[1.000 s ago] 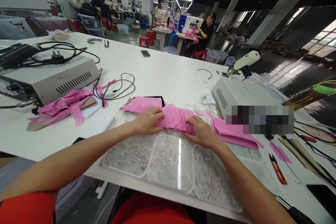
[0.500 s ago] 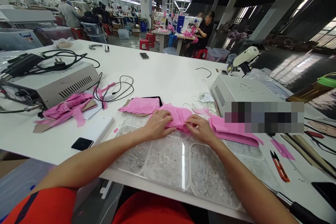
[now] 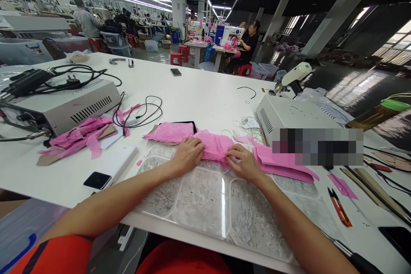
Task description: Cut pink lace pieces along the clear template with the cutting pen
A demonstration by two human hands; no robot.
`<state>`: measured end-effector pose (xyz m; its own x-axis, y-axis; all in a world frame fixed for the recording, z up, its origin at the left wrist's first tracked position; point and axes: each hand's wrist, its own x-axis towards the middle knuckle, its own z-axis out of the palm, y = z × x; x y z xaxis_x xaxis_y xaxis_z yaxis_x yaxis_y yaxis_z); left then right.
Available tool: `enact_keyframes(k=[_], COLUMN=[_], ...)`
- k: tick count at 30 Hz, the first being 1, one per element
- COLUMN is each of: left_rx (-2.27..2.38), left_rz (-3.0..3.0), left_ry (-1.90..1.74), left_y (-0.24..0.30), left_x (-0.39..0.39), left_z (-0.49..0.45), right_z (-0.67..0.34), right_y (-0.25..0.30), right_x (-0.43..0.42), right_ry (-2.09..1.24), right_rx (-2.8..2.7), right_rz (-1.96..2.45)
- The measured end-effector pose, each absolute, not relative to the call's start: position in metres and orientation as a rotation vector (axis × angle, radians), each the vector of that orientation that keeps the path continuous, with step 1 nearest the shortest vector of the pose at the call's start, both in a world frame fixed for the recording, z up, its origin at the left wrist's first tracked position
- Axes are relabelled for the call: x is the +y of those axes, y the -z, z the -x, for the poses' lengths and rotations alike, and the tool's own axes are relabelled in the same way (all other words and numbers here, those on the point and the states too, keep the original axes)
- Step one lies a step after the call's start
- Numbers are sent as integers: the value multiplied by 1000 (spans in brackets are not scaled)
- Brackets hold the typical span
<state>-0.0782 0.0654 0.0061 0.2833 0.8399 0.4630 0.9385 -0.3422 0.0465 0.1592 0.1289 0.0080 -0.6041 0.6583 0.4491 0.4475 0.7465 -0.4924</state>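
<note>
Right hand [image 3: 243,162] pinches pink lace [image 3: 214,143] that left hand [image 3: 189,156] touches.

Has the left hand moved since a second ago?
Yes: the left hand has shifted slightly rightward, nearer the grey box on the right.

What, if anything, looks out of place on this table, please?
Pale thread lies tangled beside the right-hand gray box, and a pink scrap lies apart from the held pink lace; both look like leftovers.
</note>
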Motion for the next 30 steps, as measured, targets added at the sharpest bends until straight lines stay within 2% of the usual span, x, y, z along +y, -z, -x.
enact_keyframes(k=[3,7,10,20,25,30], left_rx=[-1641,-1587,-1551,-1485,-1378,-1391], left_rz=[2283,2277,2258,2171,2293,2368], left_ry=[624,642,649,765,755,708], left_y=[-4,-3,-4,-1,-6,-7], left_x=[65,68,68,44,4,-22], left_z=[81,77,83,126,133,138], right_z=[-148,-119,-110,-152,-158,-147], right_y=[-14,-11,-3,-2,-3,9], right_x=[118,111,116,108,71,51], right_ry=[-297,79,179,249,109,23], right_rx=[-2321,-2321,-2317,-2216,-2253,-2539], right_rz=[909,952,954,851,668,762])
